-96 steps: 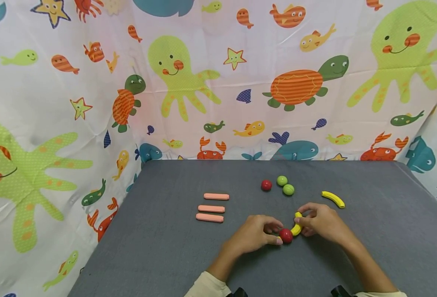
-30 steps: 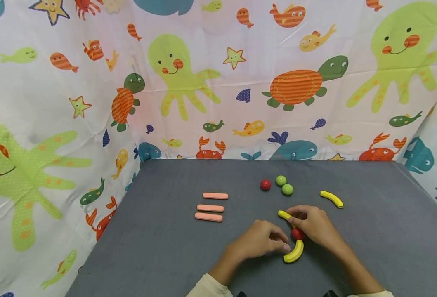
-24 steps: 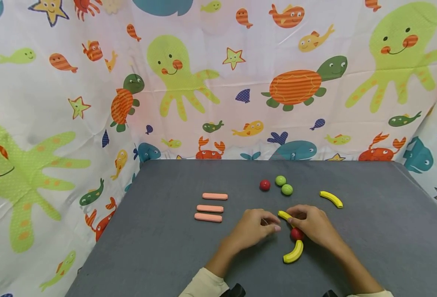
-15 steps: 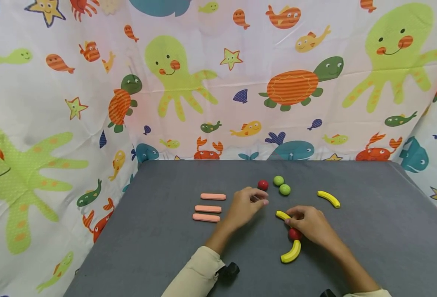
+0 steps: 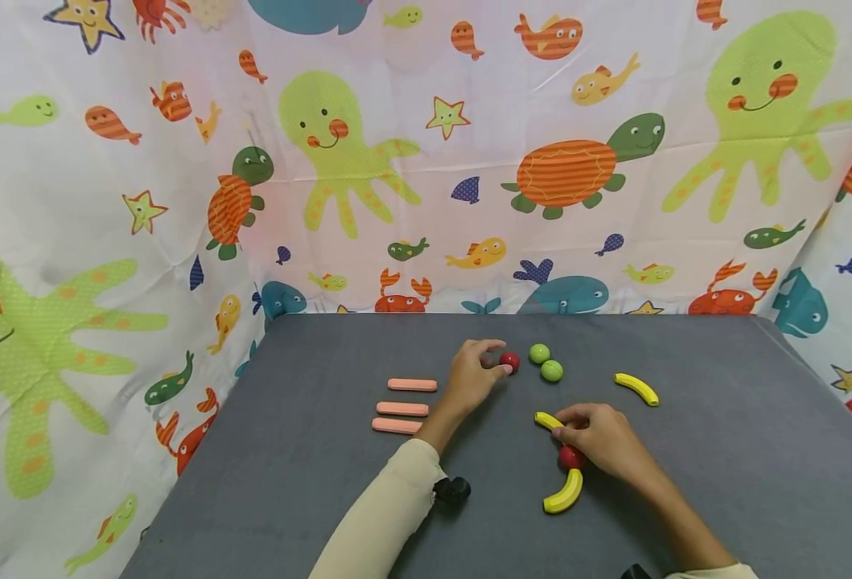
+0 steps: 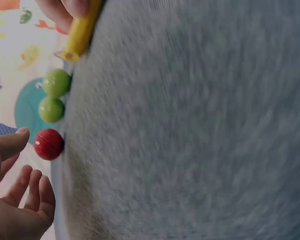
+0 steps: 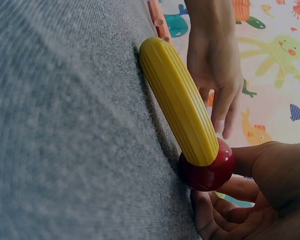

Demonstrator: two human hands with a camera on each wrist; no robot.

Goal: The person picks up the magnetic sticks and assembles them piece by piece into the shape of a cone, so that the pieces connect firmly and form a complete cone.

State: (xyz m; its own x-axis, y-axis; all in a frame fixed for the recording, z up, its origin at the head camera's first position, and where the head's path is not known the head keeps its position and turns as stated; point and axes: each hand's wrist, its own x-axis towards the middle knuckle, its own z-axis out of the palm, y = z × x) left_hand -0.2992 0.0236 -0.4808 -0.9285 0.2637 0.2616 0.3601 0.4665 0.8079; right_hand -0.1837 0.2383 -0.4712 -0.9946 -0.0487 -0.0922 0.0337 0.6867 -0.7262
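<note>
My right hand (image 5: 602, 438) pinches a curved yellow stick (image 5: 547, 420) that meets a red ball (image 5: 570, 457). From the ball's near side a second curved yellow stick (image 5: 563, 492) runs toward me; the right wrist view shows this ridged yellow stick (image 7: 180, 100) end-on against the red ball (image 7: 210, 170). My left hand (image 5: 471, 374) reaches to another red ball (image 5: 510, 363) farther back, thumb and fingers spread on either side. In the left wrist view a gap shows between the left hand (image 6: 20, 195) and this red ball (image 6: 49, 144).
Two green balls (image 5: 552, 371) lie just right of the far red ball. A third curved yellow stick (image 5: 637, 389) lies to the right. Several pink sticks (image 5: 402, 409) lie left of my left forearm. A printed curtain (image 5: 411, 161) hangs behind the grey table (image 5: 288, 498).
The joined sticks and ball were turned between 3.2 and 1 s ago. Since then my left hand has left them and moved back to the far red ball. My right hand keeps its hold.
</note>
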